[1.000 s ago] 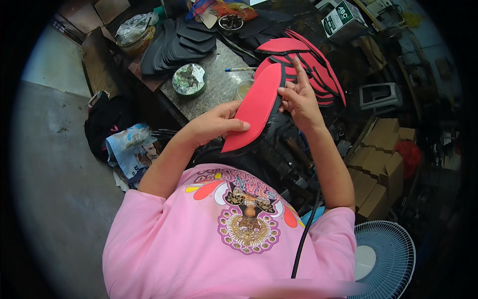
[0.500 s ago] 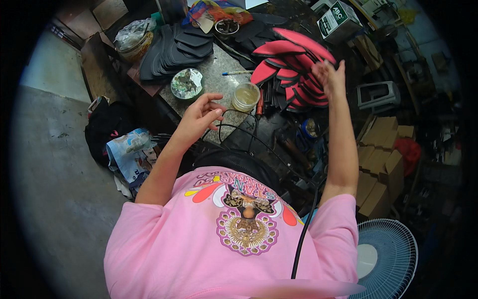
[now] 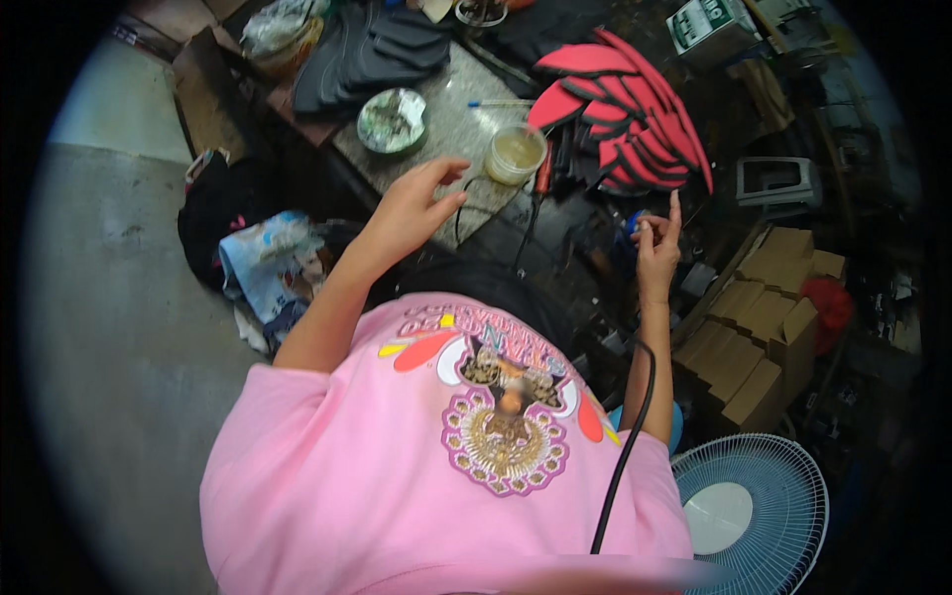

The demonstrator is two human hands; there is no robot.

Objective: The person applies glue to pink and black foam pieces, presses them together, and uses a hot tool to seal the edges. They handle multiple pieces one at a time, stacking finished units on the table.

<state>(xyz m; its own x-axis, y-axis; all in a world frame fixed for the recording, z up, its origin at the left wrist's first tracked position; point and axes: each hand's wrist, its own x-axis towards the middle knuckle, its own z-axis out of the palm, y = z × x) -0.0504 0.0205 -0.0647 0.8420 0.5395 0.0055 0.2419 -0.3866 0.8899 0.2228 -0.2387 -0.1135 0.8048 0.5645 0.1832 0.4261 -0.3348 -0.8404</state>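
Observation:
My left hand [image 3: 421, 201] hovers over the near edge of the grey tabletop [image 3: 461, 87], its thumb apart from loosely bent fingers and nothing in it. Just beyond it is a clear round tub [image 3: 516, 156] of yellowish paste or liquid. My right hand [image 3: 657, 256] is raised to the right, index finger stretched toward the pile and the other fingers partly bent; I see nothing held. Above that fingertip lies a fanned pile of pink, black-edged sole-shaped pieces [image 3: 635, 114]. A red-handled tool [image 3: 542, 174] lies beside the tub.
Dark grey sole-shaped pieces [image 3: 362, 64] are stacked at the far left, behind a round smeared container [image 3: 392, 121]. A blue pen [image 3: 499, 103] lies near the tub. Cardboard boxes [image 3: 749, 327], a grey plastic stool [image 3: 773, 183] and a fan [image 3: 749, 511] stand to the right.
My right hand has left the pink pile and drawn back toward me. The left hand stays near the tub with its fingers a little straighter. The whole view has shifted slightly.

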